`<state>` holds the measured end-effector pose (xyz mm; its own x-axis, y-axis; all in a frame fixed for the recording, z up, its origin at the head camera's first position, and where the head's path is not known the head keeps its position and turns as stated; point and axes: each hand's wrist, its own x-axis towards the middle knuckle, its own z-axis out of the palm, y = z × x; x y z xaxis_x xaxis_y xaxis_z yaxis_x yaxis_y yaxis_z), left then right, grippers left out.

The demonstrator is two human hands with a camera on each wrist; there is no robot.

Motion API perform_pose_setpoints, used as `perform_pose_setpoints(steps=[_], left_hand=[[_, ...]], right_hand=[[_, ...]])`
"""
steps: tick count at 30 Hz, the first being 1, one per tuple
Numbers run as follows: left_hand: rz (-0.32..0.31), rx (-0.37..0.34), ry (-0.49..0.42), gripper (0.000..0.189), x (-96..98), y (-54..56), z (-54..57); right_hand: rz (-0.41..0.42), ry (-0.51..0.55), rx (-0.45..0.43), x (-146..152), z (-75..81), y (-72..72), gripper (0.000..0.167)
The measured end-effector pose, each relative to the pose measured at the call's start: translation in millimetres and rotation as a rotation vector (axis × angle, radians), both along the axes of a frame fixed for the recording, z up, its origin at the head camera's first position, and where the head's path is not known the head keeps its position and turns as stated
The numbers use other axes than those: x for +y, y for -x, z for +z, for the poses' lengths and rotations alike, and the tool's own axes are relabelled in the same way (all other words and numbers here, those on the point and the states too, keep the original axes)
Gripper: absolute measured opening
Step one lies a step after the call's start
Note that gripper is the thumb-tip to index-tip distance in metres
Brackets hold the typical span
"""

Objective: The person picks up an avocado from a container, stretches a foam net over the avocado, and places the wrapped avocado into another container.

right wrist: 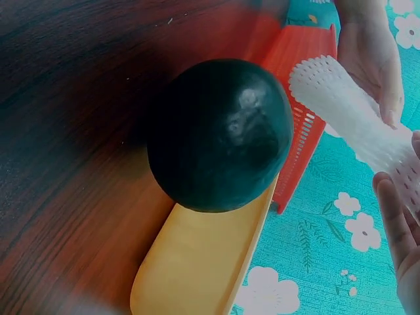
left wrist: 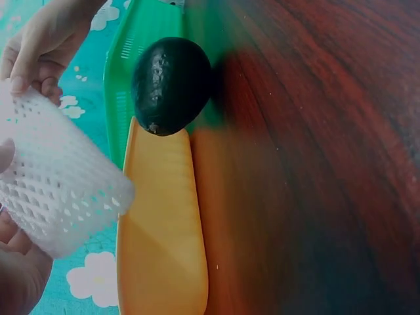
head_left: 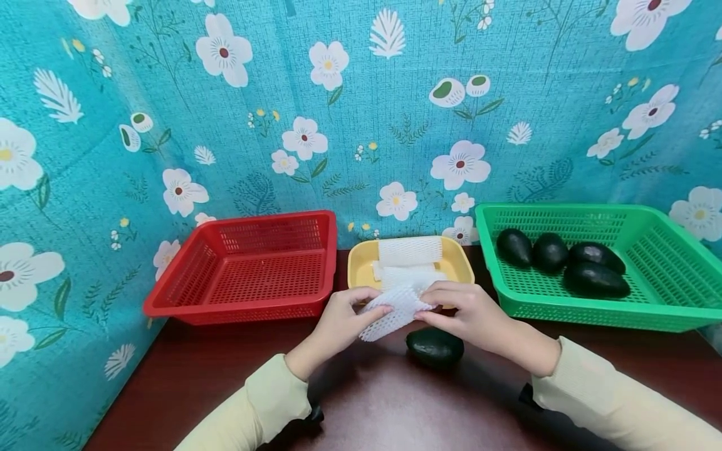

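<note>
A white foam net sleeve point(head_left: 397, 315) is held between both hands above the table's middle. My left hand point(head_left: 341, 323) pinches its left side between thumb and fingers. At the sleeve's right end, my right hand point(head_left: 475, 315) grips it with thumb and fingertips. Just below the right hand, a dark avocado point(head_left: 435, 349) lies on its side on the table. Both wrist views show the avocado point(left wrist: 172, 86) apart from the hands. The sleeve's net wall point(right wrist: 348, 108) looks flattened in the right wrist view, where part of the right hand falls outside the frame.
Behind the hands stands a yellow tray point(head_left: 361, 266) with more white foam sleeves point(head_left: 410, 250). A red basket point(head_left: 265, 307) with a bare bottom stands at left. At right, a green basket point(head_left: 609, 309) holds several avocados point(head_left: 595, 280). A floral curtain point(head_left: 350, 94) hangs behind.
</note>
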<state>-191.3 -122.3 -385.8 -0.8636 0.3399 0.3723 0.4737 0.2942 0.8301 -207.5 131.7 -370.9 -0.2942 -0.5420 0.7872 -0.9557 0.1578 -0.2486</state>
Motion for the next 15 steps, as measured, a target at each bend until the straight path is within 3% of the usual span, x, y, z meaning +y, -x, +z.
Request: perform_pose_setpoints(steps=[7, 15], left_hand=[[0.018, -0.055, -0.009, 0.011, -6.9, -1.1, 5.2], [-0.002, -0.13, -0.029, 0.015, -11.8, -2.7, 5.5]], right_hand=[[-0.021, -0.049, -0.085, 5.4, -1.0, 0.6, 0.029], [-0.009, -0.08, -0.086, 12.4, -3.4, -2.8, 0.03]])
